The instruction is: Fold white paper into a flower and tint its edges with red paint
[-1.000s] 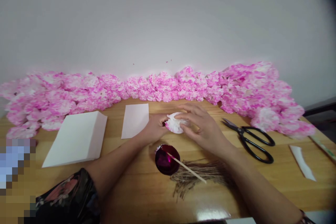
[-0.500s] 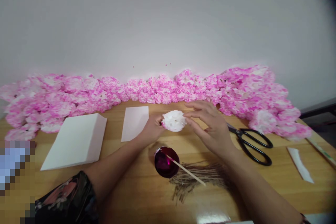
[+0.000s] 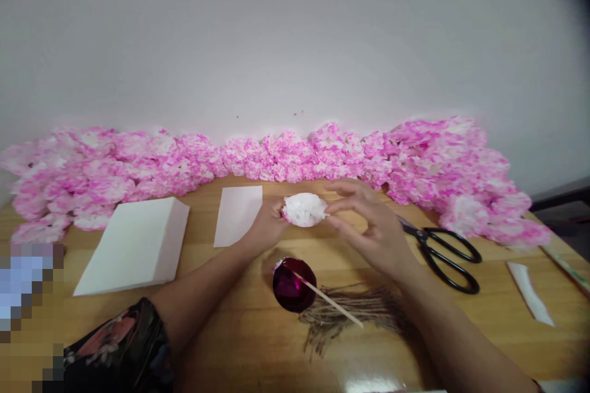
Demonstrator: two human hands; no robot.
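A small white ruffled paper flower (image 3: 304, 209) is held above the wooden table (image 3: 239, 325) between both hands. My left hand (image 3: 266, 227) grips its left side with closed fingers. My right hand (image 3: 371, 224) pinches the flower's right edge with thumb and forefinger, the other fingers curled loosely. Just below the hands stands a small cup of dark magenta dye (image 3: 294, 285) with a thin wooden stick (image 3: 329, 300) leaning out of it to the right.
A long heap of pink paper flowers (image 3: 286, 156) lines the wall. A thick stack of white paper (image 3: 136, 245) and a single white sheet (image 3: 238, 214) lie left. Black scissors (image 3: 442, 249), a twine bundle (image 3: 354, 313) and a white paper scrap (image 3: 530, 291) lie right.
My right hand has gone from covering the flower's top to pinching its right edge. The flower has turned slightly between the hands and stays at about the same spot.
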